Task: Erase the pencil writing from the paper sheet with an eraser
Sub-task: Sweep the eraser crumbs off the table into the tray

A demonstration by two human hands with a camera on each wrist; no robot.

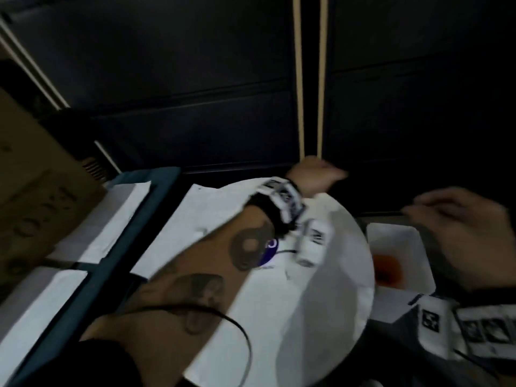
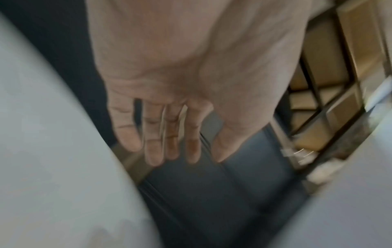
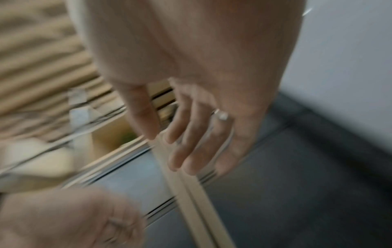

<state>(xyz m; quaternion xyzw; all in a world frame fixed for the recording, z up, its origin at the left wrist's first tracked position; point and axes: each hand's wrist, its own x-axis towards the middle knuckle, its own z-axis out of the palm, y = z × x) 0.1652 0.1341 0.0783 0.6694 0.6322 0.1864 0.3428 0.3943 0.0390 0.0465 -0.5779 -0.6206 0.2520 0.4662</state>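
Observation:
A white paper sheet (image 1: 195, 219) lies on a round white table (image 1: 335, 289); blur hides any writing on it. My left forearm stretches across the sheet, and my left hand (image 1: 318, 177) hangs past the table's far edge. The left wrist view shows that hand (image 2: 169, 134) with straight fingers and nothing in it. My right hand (image 1: 458, 227) hovers at the right over a white tray (image 1: 413, 238), its fingers (image 3: 186, 142) loosely extended and empty. I cannot make out an eraser in any view.
An orange blot (image 1: 386, 268) sits in the white tray. A purple round thing (image 1: 269, 255) peeks from under my left forearm. A teal-edged board (image 1: 125, 233) with papers and a cardboard box (image 1: 33, 205) stand at the left. Two pale wooden strips (image 1: 310, 79) run up the dark background.

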